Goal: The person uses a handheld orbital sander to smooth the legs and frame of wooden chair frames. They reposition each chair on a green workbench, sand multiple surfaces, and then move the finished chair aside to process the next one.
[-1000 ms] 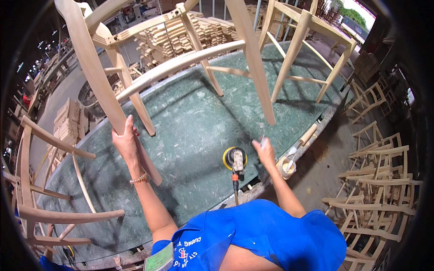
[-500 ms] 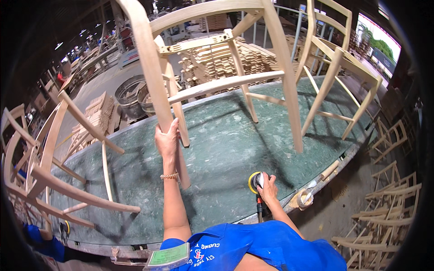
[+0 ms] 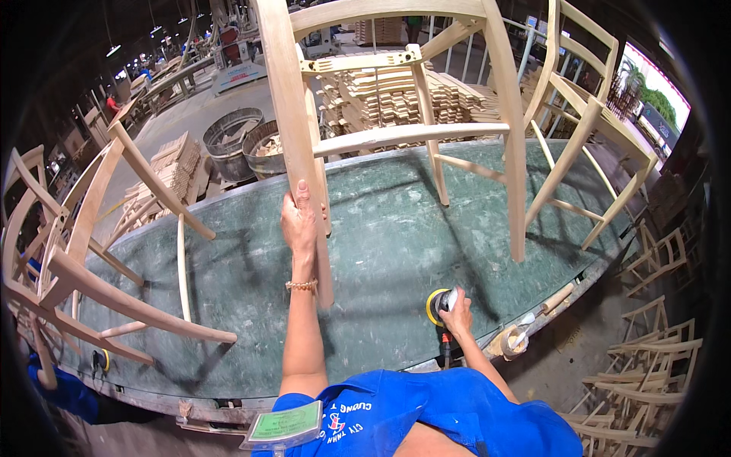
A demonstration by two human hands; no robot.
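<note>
An unpainted wooden chair frame [image 3: 411,137] stands upright in front of me on a green-topped workbench [image 3: 381,320]. My left hand [image 3: 299,222] is closed around the lower part of its near left leg, thumb lying along the wood. My right hand [image 3: 458,314] grips a round handheld sander [image 3: 439,306] with a yellow-rimmed pad, low over the bench near its front edge and apart from the chair. A hose runs from the sander toward my body. The right fingers are partly hidden by the tool.
A second chair [image 3: 582,129] stands at the right end of the bench. More chair frames [image 3: 114,305] lie tilted on the left, beside another sander [image 3: 101,359]. A small cup [image 3: 512,342] sits by the front edge. Beyond are wood stacks [image 3: 449,95] and round bins [image 3: 232,141]; chair parts [image 3: 647,373] pile right.
The view has swung slightly, so most things sit further right. My left thumb now lies flatter along the chair leg. Both hands keep their holds.
</note>
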